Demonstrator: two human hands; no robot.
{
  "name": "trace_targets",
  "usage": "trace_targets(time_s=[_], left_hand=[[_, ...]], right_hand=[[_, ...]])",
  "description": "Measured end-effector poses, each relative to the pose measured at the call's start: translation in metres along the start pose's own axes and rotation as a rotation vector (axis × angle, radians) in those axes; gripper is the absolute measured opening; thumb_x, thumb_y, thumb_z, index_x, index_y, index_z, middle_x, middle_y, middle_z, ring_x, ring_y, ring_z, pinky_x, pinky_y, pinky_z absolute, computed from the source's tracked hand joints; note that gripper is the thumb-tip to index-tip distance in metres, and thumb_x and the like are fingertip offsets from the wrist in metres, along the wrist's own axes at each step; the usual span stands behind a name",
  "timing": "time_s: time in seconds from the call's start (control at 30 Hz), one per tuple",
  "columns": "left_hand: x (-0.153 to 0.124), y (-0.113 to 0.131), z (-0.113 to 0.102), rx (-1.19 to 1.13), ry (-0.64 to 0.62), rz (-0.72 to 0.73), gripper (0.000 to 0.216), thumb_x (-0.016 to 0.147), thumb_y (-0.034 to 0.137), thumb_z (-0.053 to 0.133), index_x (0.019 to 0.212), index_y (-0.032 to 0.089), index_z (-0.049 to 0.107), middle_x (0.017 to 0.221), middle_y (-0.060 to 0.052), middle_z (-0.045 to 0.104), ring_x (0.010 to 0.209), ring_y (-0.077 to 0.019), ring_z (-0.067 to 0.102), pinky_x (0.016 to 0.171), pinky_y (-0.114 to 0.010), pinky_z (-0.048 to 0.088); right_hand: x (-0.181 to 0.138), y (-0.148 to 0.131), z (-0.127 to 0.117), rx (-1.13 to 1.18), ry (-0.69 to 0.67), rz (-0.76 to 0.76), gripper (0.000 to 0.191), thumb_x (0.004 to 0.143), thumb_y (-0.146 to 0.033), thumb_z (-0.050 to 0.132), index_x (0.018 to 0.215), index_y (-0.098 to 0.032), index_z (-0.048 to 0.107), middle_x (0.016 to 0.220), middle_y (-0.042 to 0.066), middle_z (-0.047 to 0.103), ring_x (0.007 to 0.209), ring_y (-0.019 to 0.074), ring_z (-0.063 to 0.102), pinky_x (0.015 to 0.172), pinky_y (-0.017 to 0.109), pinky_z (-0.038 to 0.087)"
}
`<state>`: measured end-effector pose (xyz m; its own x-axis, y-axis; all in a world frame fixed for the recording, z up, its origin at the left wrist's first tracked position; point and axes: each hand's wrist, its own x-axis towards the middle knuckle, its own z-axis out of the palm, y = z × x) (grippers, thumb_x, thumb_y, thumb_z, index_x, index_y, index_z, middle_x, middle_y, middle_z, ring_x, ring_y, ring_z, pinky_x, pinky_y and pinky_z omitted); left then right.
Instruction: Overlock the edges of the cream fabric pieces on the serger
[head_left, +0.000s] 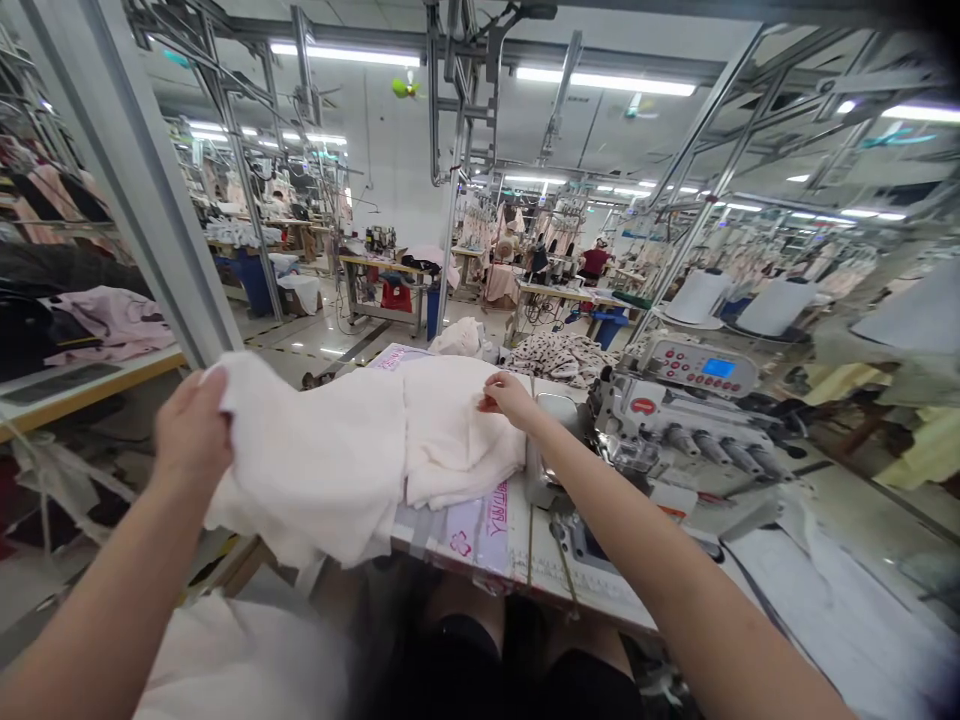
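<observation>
A white piece of fabric [322, 450] stretches across the left part of the sewing table, with a seam line down its middle. My left hand [193, 425] is closed on its far left edge and lifts it off beyond the table's side. On the right half of the cloth, my right hand [510, 398] pinches a bit of the fabric between thumb and fingers. Just right of that hand stands an overlock sewing machine [675, 410] with a control panel [701, 367]. Below the left hand, more white cloth [240, 660] lies blurred near my lap.
Behind the fabric lies a heap of dark-spotted cloth [562, 355]. Large white thread cones [697, 297] stand behind the machine. A metal post [142, 180] rises at the left, beside another table [90, 385]. Farther back, a person in a red top [595, 262] sits among other workstations.
</observation>
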<state>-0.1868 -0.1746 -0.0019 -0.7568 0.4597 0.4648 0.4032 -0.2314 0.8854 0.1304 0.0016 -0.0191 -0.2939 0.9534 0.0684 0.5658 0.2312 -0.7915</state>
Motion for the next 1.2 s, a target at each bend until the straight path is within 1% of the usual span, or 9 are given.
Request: trace_targets(time_s=[0.1, 0.17, 0.27, 0.4, 0.6, 0.77, 0.9, 1.0, 1.2], left_hand=[[-0.009, 0.020, 0.083, -0.074, -0.228, -0.011, 0.042, 0.077, 0.049, 0.046, 0.097, 0.013, 0.051, 0.068, 0.004, 0.051, 0.055, -0.0071, 0.045, 0.054, -0.020, 0.041], [-0.031, 0.020, 0.130, -0.077, -0.402, -0.001, 0.038, 0.069, 0.045, 0.058, 0.091, 0.014, 0.056, 0.069, 0.003, 0.055, 0.057, -0.0092, 0.047, 0.054, -0.020, 0.040], [-0.072, 0.003, 0.171, -0.068, -0.602, -0.005, 0.027, 0.060, 0.038, 0.065, 0.074, 0.015, 0.059, 0.068, 0.001, 0.058, 0.062, -0.0128, 0.050, 0.059, -0.023, 0.041], [-0.099, -0.029, 0.175, -0.040, -0.722, -0.059, 0.026, 0.058, 0.040, 0.065, 0.069, 0.016, 0.062, 0.063, 0.001, 0.057, 0.061, -0.0155, 0.049, 0.061, -0.027, 0.039], [-0.087, -0.044, 0.159, -0.069, -0.756, -0.095, 0.035, 0.065, 0.050, 0.058, 0.072, 0.016, 0.063, 0.063, 0.000, 0.058, 0.063, -0.0159, 0.050, 0.061, -0.026, 0.038], [-0.075, -0.034, 0.165, -0.082, -0.619, -0.087, 0.036, 0.071, 0.051, 0.053, 0.076, 0.017, 0.062, 0.066, 0.001, 0.059, 0.064, -0.0155, 0.050, 0.062, -0.026, 0.038], [-0.076, -0.019, 0.195, -0.144, -0.582, -0.069, 0.039, 0.071, 0.049, 0.054, 0.089, 0.016, 0.063, 0.084, -0.004, 0.066, 0.080, -0.0198, 0.056, 0.075, -0.029, 0.042], [-0.089, -0.007, 0.221, -0.212, -0.625, -0.064, 0.039, 0.071, 0.046, 0.054, 0.094, 0.016, 0.064, 0.095, -0.006, 0.067, 0.091, -0.0224, 0.057, 0.081, -0.030, 0.042], [-0.112, -0.001, 0.238, -0.291, -0.652, -0.097, 0.035, 0.071, 0.041, 0.054, 0.095, 0.016, 0.061, 0.090, -0.006, 0.067, 0.086, -0.0221, 0.060, 0.077, -0.032, 0.044]], right_hand=[[-0.009, -0.020, 0.006, 0.126, -0.048, -0.052, 0.015, 0.081, -0.008, 0.040, 0.093, -0.018, 0.043, 0.063, -0.005, 0.052, 0.057, 0.0063, 0.059, 0.062, 0.021, 0.053], [-0.011, -0.024, 0.004, 0.149, -0.051, -0.049, 0.017, 0.081, -0.006, 0.042, 0.093, -0.018, 0.044, 0.061, -0.007, 0.050, 0.054, 0.0050, 0.058, 0.061, 0.020, 0.053], [-0.008, -0.012, -0.007, 0.102, -0.023, 0.034, 0.016, 0.084, -0.004, 0.042, 0.094, -0.015, 0.047, 0.064, -0.005, 0.050, 0.054, 0.0040, 0.056, 0.059, 0.018, 0.051], [0.003, 0.016, -0.015, -0.054, -0.086, 0.197, 0.010, 0.087, -0.019, 0.052, 0.091, -0.010, 0.055, 0.077, 0.001, 0.057, 0.064, 0.0085, 0.057, 0.058, 0.023, 0.051], [0.021, 0.029, 0.003, -0.175, -0.146, 0.281, 0.023, 0.087, -0.028, 0.054, 0.102, -0.011, 0.057, 0.099, 0.006, 0.059, 0.085, 0.0152, 0.059, 0.073, 0.033, 0.052], [0.024, 0.032, 0.006, -0.046, -0.129, 0.147, 0.015, 0.086, -0.025, 0.055, 0.090, -0.011, 0.057, 0.084, 0.003, 0.059, 0.072, 0.0113, 0.057, 0.064, 0.027, 0.050], [0.015, 0.027, -0.002, 0.192, -0.088, -0.019, 0.005, 0.083, -0.014, 0.052, 0.087, -0.014, 0.051, 0.061, -0.006, 0.047, 0.052, 0.0053, 0.048, 0.049, 0.017, 0.040], [0.006, 0.019, -0.007, 0.356, -0.094, -0.120, 0.017, 0.080, -0.015, 0.050, 0.096, -0.018, 0.046, 0.053, -0.010, 0.039, 0.044, 0.0049, 0.044, 0.044, 0.015, 0.036], [0.004, 0.013, -0.010, 0.537, -0.200, -0.221, 0.013, 0.068, -0.012, 0.045, 0.076, -0.013, 0.055, 0.062, -0.003, 0.053, 0.052, 0.0071, 0.053, 0.050, 0.018, 0.041]])
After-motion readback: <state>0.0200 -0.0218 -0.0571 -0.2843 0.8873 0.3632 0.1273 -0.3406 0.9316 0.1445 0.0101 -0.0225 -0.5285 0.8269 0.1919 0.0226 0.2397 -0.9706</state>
